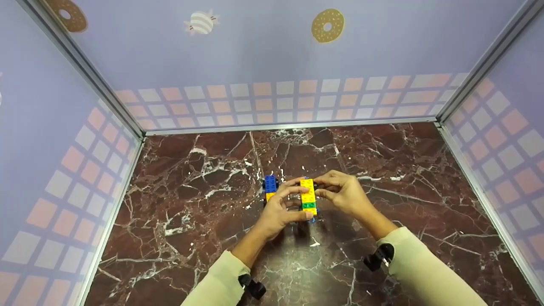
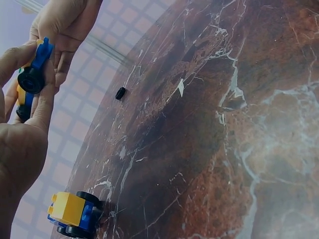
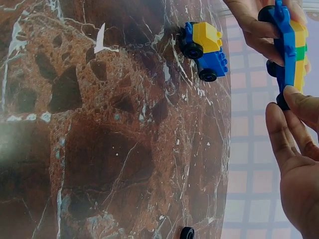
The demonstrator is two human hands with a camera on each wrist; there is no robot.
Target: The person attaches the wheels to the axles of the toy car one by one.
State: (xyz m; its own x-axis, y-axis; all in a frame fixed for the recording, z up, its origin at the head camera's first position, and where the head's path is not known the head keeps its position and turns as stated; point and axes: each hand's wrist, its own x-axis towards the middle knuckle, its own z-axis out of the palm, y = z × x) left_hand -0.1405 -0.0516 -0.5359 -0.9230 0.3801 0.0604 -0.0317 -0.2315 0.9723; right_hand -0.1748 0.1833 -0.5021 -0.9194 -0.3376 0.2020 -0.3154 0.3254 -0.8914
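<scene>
My left hand (image 1: pixel 278 208) grips a toy block car (image 1: pixel 307 196) above the table. The car has yellow blocks with one green block on top and a blue base with black wheels. At one end of the car, my right hand (image 1: pixel 342 193) pinches a black toy wheel (image 3: pixel 282 102) between thumb and fingers. That wheel touches the blue base in the right wrist view; whether it is seated there I cannot tell. A second toy car (image 3: pixel 208 42), blue and yellow with black wheels, stands on the table to the left of the hands, partly hidden in the head view.
A loose black wheel (image 2: pixel 120 93) lies on the dark red marbled table (image 1: pixel 191 238). Lilac walls with pink and white squares (image 1: pixel 284 104) enclose the table at the back and both sides. A black wrist device (image 1: pixel 378 257) sits at each sleeve.
</scene>
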